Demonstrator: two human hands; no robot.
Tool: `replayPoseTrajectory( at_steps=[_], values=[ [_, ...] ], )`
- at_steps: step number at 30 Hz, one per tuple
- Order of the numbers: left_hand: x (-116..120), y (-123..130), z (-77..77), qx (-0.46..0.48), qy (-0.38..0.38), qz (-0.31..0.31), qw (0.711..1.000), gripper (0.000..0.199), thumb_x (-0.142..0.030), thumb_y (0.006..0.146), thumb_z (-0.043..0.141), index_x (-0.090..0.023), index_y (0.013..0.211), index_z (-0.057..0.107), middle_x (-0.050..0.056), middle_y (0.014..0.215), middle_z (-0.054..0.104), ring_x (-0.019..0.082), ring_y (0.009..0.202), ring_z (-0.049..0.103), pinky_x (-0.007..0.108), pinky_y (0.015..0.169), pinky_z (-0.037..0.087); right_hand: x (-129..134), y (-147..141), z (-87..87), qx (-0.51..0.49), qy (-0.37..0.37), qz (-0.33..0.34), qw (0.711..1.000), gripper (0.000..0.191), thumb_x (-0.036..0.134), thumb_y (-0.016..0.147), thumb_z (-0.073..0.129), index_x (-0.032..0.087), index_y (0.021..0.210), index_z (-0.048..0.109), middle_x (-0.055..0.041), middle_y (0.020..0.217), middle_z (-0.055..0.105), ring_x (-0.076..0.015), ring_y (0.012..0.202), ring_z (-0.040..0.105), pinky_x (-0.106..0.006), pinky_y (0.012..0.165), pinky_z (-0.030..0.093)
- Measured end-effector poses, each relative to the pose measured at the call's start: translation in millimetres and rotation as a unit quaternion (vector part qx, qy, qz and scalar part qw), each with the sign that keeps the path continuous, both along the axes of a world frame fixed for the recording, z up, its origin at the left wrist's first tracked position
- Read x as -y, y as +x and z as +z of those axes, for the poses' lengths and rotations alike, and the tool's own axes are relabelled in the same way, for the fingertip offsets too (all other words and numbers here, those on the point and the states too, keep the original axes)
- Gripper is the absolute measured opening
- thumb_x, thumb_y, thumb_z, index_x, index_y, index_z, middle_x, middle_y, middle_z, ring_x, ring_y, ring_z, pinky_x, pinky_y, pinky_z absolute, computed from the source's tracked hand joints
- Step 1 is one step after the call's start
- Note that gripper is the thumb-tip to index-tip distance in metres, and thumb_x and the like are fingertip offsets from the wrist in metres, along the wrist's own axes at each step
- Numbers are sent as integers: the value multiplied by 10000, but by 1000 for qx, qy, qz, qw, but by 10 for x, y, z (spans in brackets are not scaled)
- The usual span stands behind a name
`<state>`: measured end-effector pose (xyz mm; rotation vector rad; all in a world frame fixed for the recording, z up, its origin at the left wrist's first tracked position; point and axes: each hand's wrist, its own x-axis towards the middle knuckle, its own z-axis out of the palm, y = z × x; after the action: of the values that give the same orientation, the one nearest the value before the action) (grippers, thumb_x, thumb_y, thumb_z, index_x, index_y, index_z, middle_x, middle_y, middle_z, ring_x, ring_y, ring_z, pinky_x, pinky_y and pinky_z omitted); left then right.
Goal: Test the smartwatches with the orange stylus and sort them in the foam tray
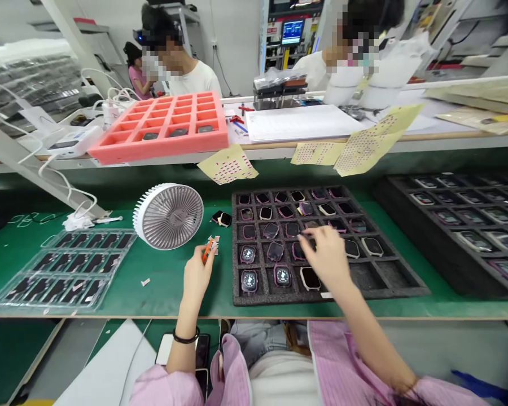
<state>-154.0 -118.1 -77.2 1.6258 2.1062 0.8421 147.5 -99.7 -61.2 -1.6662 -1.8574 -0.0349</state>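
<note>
My left hand (pixel 197 273) is closed around a slim orange tool (pixel 207 251) whose exact kind is hard to make out. Small pale label-like pieces (pixel 215 243) lie right by its tip on the green mat. My right hand (pixel 329 256) is over a black foam tray (pixel 239 296), thumb and fingers apart, close above the watches in the middle rows; whether the fingertips touch one is unclear. Smartwatches, some with purple frames and some pale, sit in most of the tray's compartments. Two watches in the near row, such as this one (pixel 283 276), show lit dials.
A white fan (pixel 169 216) stands left of the tray. Clear plastic trays (pixel 129 239) with black strips lie farther left. Another black foam tray (pixel 410 237) is at right. Two small watch pieces (pixel 222 219) lie behind my left hand. A pink foam tray (pixel 161 149) overhangs the shelf.
</note>
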Motion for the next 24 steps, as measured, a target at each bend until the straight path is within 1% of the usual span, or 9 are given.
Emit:
replayPoseTrajectory(
  at_steps=[3, 5, 7, 11, 16, 18, 20, 22, 24],
  values=[
    [-33, 110, 41, -22, 5, 8, 1000, 410, -462, 904, 460, -157, 1164, 548, 93, 849, 705, 256, 715, 664, 290, 605, 432, 21, 572, -34, 117, -73, -185, 973, 384, 374, 936, 415, 63, 938, 640, -246, 935, 610, -376, 907, 564, -481, 726, 436],
    [-40, 237, 89, -15, 12, -25, 999, 396, -460, 910, 448, -171, 1161, 550, 105, 916, 712, 254, 736, 674, 301, 630, 456, 40, 793, -98, 177, -139, -235, 946, 391, 371, 941, 425, 44, 936, 639, -264, 948, 623, -384, 902, 586, -464, 708, 443],
    [-35, 375, 147, -4, 18, -58, 998, 385, -463, 908, 442, -178, 1137, 561, 89, 875, 702, 236, 699, 661, 302, 639, 460, 39, 889, -166, 194, -173, -226, 939, 377, 365, 947, 430, 47, 939, 633, -260, 964, 633, -375, 910, 602, -445, 711, 450],
    [5, 621, 270, 62, 19, -102, 993, 365, -459, 906, 436, -189, 1117, 564, 13, 719, 614, 191, 626, 592, 274, 628, 425, -20, 950, -269, 131, -152, -168, 965, 337, 412, 940, 431, 115, 900, 587, -226, 970, 638, -353, 929, 601, -426, 719, 453],
    [74, 948, 379, 198, -1, -173, 965, 306, -422, 912, 458, -189, 1055, 595, -24, 643, 533, 136, 562, 480, 230, 578, 348, -41, 978, -261, -171, -107, -114, 973, 291, 493, 855, 535, 213, 887, 466, -83, 780, 646, -265, 723, 625, -398, 670, 457],
    [81, 1127, 405, 239, -24, -225, 944, 308, -413, 927, 434, -180, 1029, 608, -31, 624, 504, 117, 550, 439, 219, 554, 324, -9, 889, -170, -367, -83, -68, 924, 362, 484, 807, 619, 227, 994, 444, -34, 761, 656, -213, 656, 629, -339, 608, 459],
    [72, 1325, 427, 287, -54, -293, 910, 326, -418, 938, 414, -169, 996, 617, -45, 596, 458, 100, 538, 400, 208, 542, 313, 35, 730, -33, -537, -87, 12, 839, 424, 462, 783, 668, 244, 1073, 448, 4, 731, 657, -175, 601, 616, -276, 511, 428],
    [56, 1515, 449, 328, -91, -350, 873, 344, -428, 941, 408, -158, 941, 620, -59, 569, 413, 87, 519, 362, 201, 532, 303, 78, 540, 117, -641, -135, 96, 750, 365, 439, 776, 683, 235, 1025, 511, 26, 661, 635, -140, 518, 571, -236, 434, 376],
    [43, 1660, 472, 343, -110, -371, 856, 361, -436, 941, 403, -150, 872, 614, -66, 550, 394, 78, 503, 335, 201, 522, 288, 109, 367, 238, -693, -177, 137, 686, 313, 437, 763, 696, 218, 935, 553, 45, 565, 596, -102, 418, 491, -210, 384, 324]
  ],
)
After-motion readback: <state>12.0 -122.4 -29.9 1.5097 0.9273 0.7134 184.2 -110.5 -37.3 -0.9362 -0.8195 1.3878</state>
